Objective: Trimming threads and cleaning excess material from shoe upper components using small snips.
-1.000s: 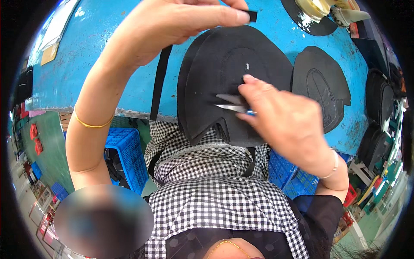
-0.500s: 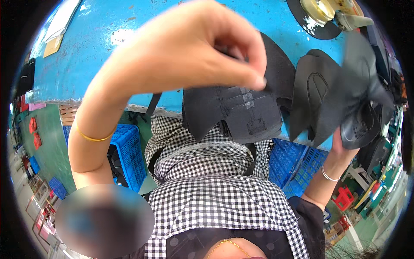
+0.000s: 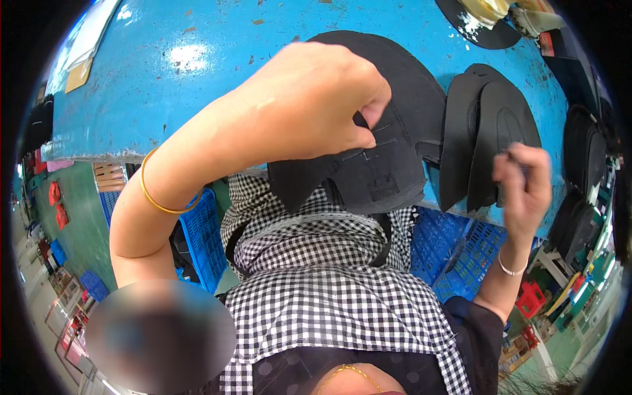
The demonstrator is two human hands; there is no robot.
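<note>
My left hand (image 3: 322, 99) is closed in a pinch over a large, rounded black sheet piece (image 3: 411, 92) with faint marked lines and a small rectangular patch. What its fingers hold, if anything, I cannot make out. To the right lie two overlapping black flat pieces (image 3: 461, 125), shaped somewhat like shoe parts, with curved outlines on their surface. Above their near right edge my right hand (image 3: 528, 181) has its fingers curled together; a small dark spot shows at the fingertips, too unclear to name. The large piece overhangs the table's near edge.
The worn blue table (image 3: 217, 92) carries a yellowish container (image 3: 486, 12) on a dark round plate at the far right. Papers (image 3: 92, 39) lie far left. Blue crates (image 3: 205, 237) stand below the table's near edge. More black pieces (image 3: 582, 148) are stacked at the right.
The black piece that was in my right hand is out of it, and two pieces now lie overlapped on the table. My left hand has shifted slightly left and down, still pinched.
</note>
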